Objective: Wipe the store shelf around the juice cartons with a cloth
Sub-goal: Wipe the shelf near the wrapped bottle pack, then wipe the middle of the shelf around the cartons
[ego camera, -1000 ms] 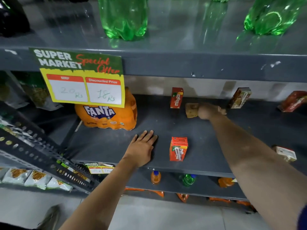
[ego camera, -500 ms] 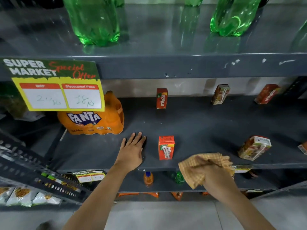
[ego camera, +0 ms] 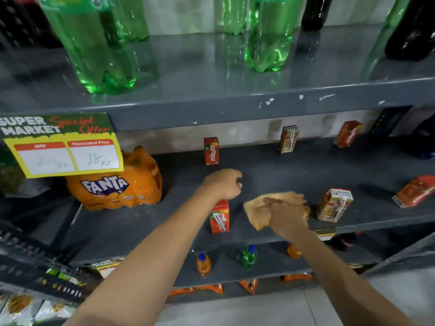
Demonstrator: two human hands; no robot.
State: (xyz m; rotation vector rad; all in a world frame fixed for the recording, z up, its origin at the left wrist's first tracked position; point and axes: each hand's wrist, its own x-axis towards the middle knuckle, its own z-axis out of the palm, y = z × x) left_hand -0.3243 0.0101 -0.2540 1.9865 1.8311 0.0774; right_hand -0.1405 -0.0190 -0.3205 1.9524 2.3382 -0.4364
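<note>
A: Cloth point(ego camera: 259, 211): orange-tan, waffle-textured, crumpled; pressed on grey metal shelf point(ego camera: 294, 175) near front edge, between two cartons.
B: Grip?
A: Right hand point(ego camera: 288, 216): fingers closed over cloth. Left hand point(ego camera: 223, 183): loosely curled, nothing visibly held, just behind red carton point(ego camera: 219, 216).
B: Juice cartons point(ego camera: 335, 204), counted?
A: Six small rectangular boxes: three at back, three at front, rightmost front one lying flat.
B: Other stock?
A: One shrink-wrapped Fanta pack point(ego camera: 115, 184), orange, left.
</note>
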